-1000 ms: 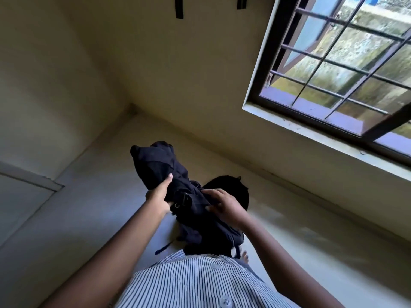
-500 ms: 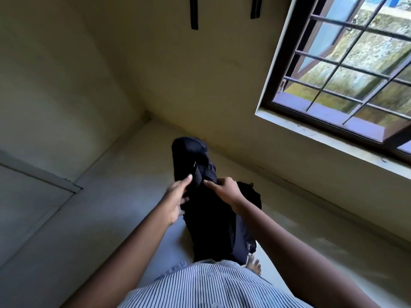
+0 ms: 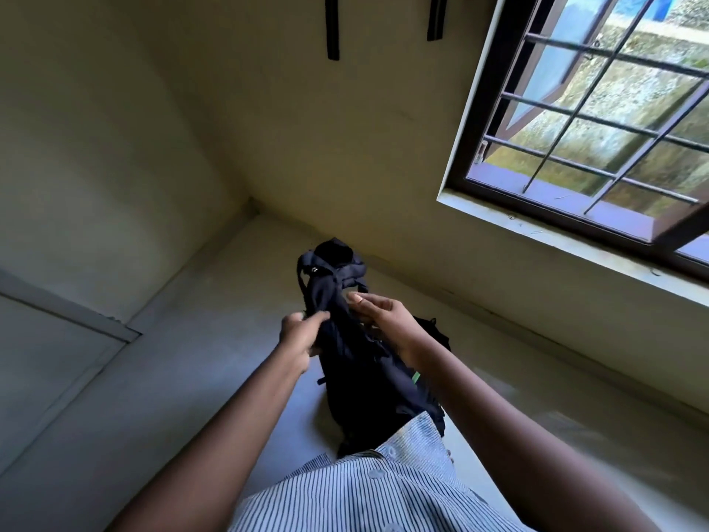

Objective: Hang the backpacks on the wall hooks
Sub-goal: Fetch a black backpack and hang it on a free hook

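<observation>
The dark navy fabric backpack (image 3: 356,362) is being pinched near its top by the left hand (image 3: 301,339) and right hand (image 3: 383,316), fingers closed on its cloth, seemingly to free a loop for hanging.

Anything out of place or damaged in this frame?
Nothing stands out. Both hands, left hand and right hand, hold a dark backpack above the floor; two dark straps hang on the wall, beside the window.

Shirt (image 3: 368,489) hides the backpack (image 3: 360,362) bottom.
</observation>
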### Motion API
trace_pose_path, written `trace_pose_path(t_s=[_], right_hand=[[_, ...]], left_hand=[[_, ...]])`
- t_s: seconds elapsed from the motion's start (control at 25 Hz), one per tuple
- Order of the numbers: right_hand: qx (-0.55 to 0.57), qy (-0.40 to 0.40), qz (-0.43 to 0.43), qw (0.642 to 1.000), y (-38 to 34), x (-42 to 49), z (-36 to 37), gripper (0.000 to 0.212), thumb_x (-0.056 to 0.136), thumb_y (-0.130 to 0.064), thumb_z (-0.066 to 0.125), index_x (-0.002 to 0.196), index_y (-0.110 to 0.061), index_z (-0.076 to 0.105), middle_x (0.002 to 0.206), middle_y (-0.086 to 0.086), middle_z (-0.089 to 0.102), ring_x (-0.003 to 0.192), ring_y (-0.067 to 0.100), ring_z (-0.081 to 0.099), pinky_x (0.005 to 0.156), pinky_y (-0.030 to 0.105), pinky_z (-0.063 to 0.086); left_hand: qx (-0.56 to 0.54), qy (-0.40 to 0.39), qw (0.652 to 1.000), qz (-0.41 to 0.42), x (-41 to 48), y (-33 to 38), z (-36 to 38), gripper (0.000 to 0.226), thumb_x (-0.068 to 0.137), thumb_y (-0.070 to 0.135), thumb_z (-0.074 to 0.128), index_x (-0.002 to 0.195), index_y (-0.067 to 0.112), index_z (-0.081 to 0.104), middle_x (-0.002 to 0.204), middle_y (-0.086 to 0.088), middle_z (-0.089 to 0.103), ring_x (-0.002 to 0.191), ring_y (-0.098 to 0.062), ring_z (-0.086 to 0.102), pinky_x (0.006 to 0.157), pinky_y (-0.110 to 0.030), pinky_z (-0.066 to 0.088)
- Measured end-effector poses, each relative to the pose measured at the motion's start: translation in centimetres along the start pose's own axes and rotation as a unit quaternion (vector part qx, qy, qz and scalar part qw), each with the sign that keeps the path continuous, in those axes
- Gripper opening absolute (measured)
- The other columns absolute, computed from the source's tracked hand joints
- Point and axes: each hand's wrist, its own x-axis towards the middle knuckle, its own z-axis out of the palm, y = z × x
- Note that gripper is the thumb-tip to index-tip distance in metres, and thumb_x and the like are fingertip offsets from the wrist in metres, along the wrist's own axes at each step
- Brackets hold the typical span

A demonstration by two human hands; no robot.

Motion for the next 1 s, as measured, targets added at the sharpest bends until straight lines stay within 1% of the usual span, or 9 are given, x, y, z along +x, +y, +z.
trace_pose_path(t_s=[0.08, 0.16, 0.32, 0.4, 0.48, 0.56, 0.68, 0.8, 1.0], right_hand=[[-0.157, 0.019, -0.055, 0.986, 0.1, -1.1, -0.8, 0.041, 0.085, -0.040, 0.063, 0.121, -0.019, 0.063, 0.104, -0.003, 0.070, 0.085, -0.001, 0.064, 0.085, 0.017, 0.050], [-0.327, 0.037, -0.070, 0.942, -0.1, -2.1, -1.6, 0.056, 0.073, -0.055, 0.068, 0.122, -0.029, 0.059, 0.116, -0.004, 0.069, 0.105, 0.008, 0.064, 0.097, 0.028, 0.049], [-0.574, 0.112, -0.064, 0.809, -0.2, -2.1, -0.9, 0.046, 0.078, -0.056, 0.060, 0.103, -0.017, 0.058, 0.107, 0.013, 0.068, 0.103, 0.033, 0.061, 0.078, 0.036, 0.047], [-0.510, 0.137, -0.047, 0.848, 0.2, -1.2, -0.9, 0.037, 0.082, -0.049, 0.060, 0.093, -0.014, 0.060, 0.101, 0.013, 0.069, 0.097, 0.032, 0.063, 0.072, 0.034, 0.044], [-0.311, 0.126, 0.007, 0.942, 0.5, -0.1, -0.7, 0.038, 0.080, -0.047, 0.065, 0.085, -0.009, 0.064, 0.088, 0.009, 0.069, 0.084, 0.025, 0.064, 0.069, 0.030, 0.044], [-0.149, 0.107, 0.051, 0.982, 0.4, 0.7, 0.4, 0.033, 0.079, -0.043, 0.069, 0.070, -0.011, 0.064, 0.072, 0.003, 0.064, 0.067, 0.019, 0.061, 0.065, 0.028, 0.046], [-0.074, 0.082, 0.063, 0.992, 0.0, 1.4, 2.5, 0.030, 0.080, -0.035, 0.071, 0.062, -0.016, 0.055, 0.067, 0.004, 0.057, 0.058, 0.017, 0.054, 0.060, 0.027, 0.042], [-0.055, 0.051, 0.061, 0.995, 0.1, 1.1, 3.6, 0.024, 0.082, -0.031, 0.070, 0.073, -0.009, 0.063, 0.073, 0.009, 0.060, 0.064, 0.019, 0.057, 0.062, 0.027, 0.044], [0.031, 0.006, 0.043, 0.999, 0.9, -0.2, 3.0, 0.018, 0.092, -0.023, 0.056, 0.108, -0.017, 0.062, 0.084, -0.004, 0.059, 0.069, 0.005, 0.054, 0.063, 0.014, 0.046]], left_hand=[[-0.139, 0.007, 0.989, -0.050, 0.6, 1.4, -0.7, 0.008, 0.084, 0.009, 0.063, 0.085, 0.003, 0.057, 0.072, -0.011, 0.057, 0.061, -0.024, 0.056, 0.043, -0.030, 0.053], [-0.204, -0.012, 0.977, -0.066, 1.0, 2.4, -1.0, 0.029, 0.086, 0.010, 0.063, 0.112, -0.001, 0.057, 0.075, -0.010, 0.057, 0.071, -0.026, 0.060, 0.060, -0.032, 0.054], [-0.191, -0.050, 0.977, -0.074, 0.0, 3.3, -0.7, 0.031, 0.089, 0.015, 0.060, 0.116, 0.001, 0.056, 0.114, -0.015, 0.063, 0.120, -0.034, 0.055, 0.081, -0.037, 0.046], [-0.185, -0.054, 0.979, -0.063, -0.9, 3.2, -1.0, 0.024, 0.091, 0.019, 0.055, 0.109, 0.003, 0.058, 0.137, -0.018, 0.052, 0.126, -0.034, 0.051, 0.087, -0.039, 0.046], [-0.132, -0.076, 0.988, -0.027, -1.9, 3.1, -1.9, 0.045, 0.093, 0.031, 0.051, 0.131, 0.008, 0.048, 0.146, -0.014, 0.043, 0.132, -0.030, 0.044, 0.098, -0.040, 0.040], [-0.014, -0.098, 0.995, 0.003, -3.3, 2.9, -3.0, 0.058, 0.089, 0.047, 0.049, 0.139, 0.017, 0.042, 0.147, -0.005, 0.041, 0.126, -0.023, 0.045, 0.096, -0.040, 0.038], [0.127, -0.131, 0.983, 0.027, -5.6, 1.4, -4.1, 0.068, 0.082, 0.052, 0.058, 0.139, 0.022, 0.036, 0.134, 0.002, 0.047, 0.107, -0.014, 0.048, 0.080, -0.029, 0.043], [0.270, -0.055, 0.957, 0.091, -4.6, -1.2, -4.5, 0.072, 0.069, 0.048, 0.074, 0.129, 0.019, 0.049, 0.123, -0.003, 0.061, 0.108, -0.022, 0.058, 0.084, -0.033, 0.050], [0.215, 0.034, 0.966, 0.141, -1.8, -1.9, -3.5, 0.028, 0.078, 0.030, 0.070, 0.095, 0.008, 0.069, 0.089, -0.010, 0.071, 0.089, -0.030, 0.067, 0.069, -0.034, 0.050]])
